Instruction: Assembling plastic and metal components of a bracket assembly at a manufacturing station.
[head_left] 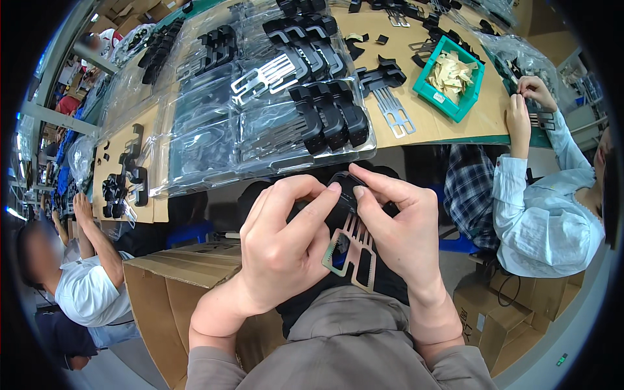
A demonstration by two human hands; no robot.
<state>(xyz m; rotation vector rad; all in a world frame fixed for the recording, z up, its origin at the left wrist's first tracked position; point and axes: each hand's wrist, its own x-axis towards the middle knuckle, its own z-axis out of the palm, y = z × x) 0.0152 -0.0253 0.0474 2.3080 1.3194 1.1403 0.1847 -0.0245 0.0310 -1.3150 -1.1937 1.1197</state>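
Observation:
A black plastic part (pixel 343 188) with a flat, slotted metal plate (pixel 364 265) sits between my two hands, just before the table edge. My left hand (pixel 279 240) is closed, pinching the black part's left side with thumb and index finger. On the other side, my right hand (pixel 406 227) grips the part with its thumb on top, and the metal plate hangs down beside the palm. Beyond my hands, a clear plastic tray (pixel 214 180) carries rows of similar black parts (pixel 328 117) with metal plates. Another such part (pixel 392 107) lies on the cardboard-covered table right of the tray.
A green bin (pixel 465 109) of cream paper-like scraps (pixel 450 73) stands at the right. Co-workers' hands show at right (pixel 528 97) and left (pixel 82 211). An open cardboard box (pixel 185 292) is by my left arm; more cartons (pixel 491 318) stand lower right.

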